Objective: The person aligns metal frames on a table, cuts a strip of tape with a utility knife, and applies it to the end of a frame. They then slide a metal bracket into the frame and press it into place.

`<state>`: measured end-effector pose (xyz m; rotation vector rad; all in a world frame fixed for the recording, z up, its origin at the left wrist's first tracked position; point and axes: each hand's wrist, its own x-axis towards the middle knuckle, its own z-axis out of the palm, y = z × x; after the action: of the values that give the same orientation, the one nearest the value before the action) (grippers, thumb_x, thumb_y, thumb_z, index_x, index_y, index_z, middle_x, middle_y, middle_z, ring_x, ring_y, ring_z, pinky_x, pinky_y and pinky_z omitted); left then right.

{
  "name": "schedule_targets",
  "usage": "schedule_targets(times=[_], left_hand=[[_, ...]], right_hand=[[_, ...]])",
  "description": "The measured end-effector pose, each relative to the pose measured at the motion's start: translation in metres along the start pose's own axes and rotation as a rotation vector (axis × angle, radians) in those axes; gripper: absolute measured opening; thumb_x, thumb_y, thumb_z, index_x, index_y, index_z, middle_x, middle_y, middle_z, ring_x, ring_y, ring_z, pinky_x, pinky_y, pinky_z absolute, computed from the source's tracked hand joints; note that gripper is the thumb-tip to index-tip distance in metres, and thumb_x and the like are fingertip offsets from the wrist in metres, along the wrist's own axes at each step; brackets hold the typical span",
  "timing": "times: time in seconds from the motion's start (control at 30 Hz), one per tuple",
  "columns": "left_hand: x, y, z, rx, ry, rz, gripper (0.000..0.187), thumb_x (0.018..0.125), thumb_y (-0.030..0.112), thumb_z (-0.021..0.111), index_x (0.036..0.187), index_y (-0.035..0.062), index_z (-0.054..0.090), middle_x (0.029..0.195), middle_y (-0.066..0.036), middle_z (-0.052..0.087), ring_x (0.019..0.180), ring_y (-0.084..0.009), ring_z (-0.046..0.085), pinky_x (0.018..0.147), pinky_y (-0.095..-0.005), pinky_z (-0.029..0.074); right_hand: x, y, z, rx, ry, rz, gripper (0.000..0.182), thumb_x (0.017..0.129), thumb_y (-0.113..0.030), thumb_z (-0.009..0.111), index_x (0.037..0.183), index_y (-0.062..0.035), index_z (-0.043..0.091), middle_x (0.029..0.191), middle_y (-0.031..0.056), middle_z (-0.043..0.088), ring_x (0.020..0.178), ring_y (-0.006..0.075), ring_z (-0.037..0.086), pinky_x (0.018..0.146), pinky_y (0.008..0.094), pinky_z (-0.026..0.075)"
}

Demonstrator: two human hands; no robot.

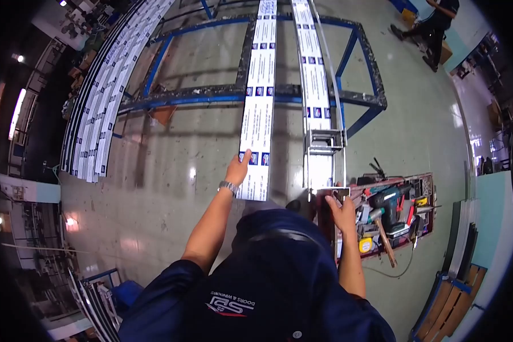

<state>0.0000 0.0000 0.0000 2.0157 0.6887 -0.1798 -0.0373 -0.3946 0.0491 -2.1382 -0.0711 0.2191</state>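
Left grip [237, 170] clamped on profile [259, 117] edge, right grip [342, 213] at channel [315, 85] end, closure unclear.

The navy shirt [273, 279] reads "DOORS & WINDOWS".

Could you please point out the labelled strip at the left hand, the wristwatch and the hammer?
Labelled strip [259, 117]: head view, middle of its printed face.
Wristwatch [229, 186]: head view, metal band.
Hammer [385, 242]: head view, wooden handle.

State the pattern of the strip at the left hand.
The strip is white with rows of dark blue squares, clearest in the head view.
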Motion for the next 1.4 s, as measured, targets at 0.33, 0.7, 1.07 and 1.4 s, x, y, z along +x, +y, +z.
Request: schedule_targets(times=[0.33,0.7,1.07,1.4], left_hand=[[-0.01,0.007,0.026,-0.032,0.015,-0.063,0.081,0.097,0.066,0.041,0.124,-0.009,0.055,0.12,-0.032,0.063,0.119,-0.0431,0.058,0.101,-0.0432,0.044],[-0.021,0.045,0.075,-0.049,0.016,-0.091,0.091,0.094,0.072,0.037,0.125,-0.0122,0.049,0.116,-0.038,0.06,0.115,-0.0515,0.057,0.1,-0.0506,0.043],[-0.005,0.068,0.089,-0.09,-0.102,-0.08,0.087,0.096,0.067,0.039,0.127,-0.0143,0.044,0.116,-0.04,0.06,0.114,-0.052,0.057,0.1,-0.0498,0.043],[0.01,0.08,0.077,-0.158,-0.331,-0.088,0.093,0.098,0.065,0.037,0.133,-0.0209,0.032,0.134,-0.04,0.048,0.126,-0.0429,0.052,0.104,-0.0404,0.042]], right_hand=[[-0.017,0.006,0.016,0.041,-0.053,0.162,0.049,0.1,-0.028,0.057,0.139,0.0002,0.051,0.12,0.0225,0.066,0.113,0.0319,0.064,0.098,0.0385,0.048],[-0.001,0.049,0.043,0.853,-0.029,0.65,0.036,0.101,-0.02,0.053,0.132,-0.0021,0.056,0.123,0.0118,0.065,0.111,0.0236,0.065,0.089,0.0345,0.053],[-0.026,-0.036,0.115,0.816,-0.223,0.653,0.071,0.101,-0.034,0.058,0.152,0.0034,0.027,0.139,0.0118,0.054,0.116,0.0204,0.062,0.092,0.029,0.048],[-0.017,-0.092,0.164,0.868,0.27,0.547,0.062,0.102,-0.024,0.05,0.154,-0.001,0.026,0.152,0.0125,0.043,0.137,0.0229,0.042,0.108,0.0341,0.037]])
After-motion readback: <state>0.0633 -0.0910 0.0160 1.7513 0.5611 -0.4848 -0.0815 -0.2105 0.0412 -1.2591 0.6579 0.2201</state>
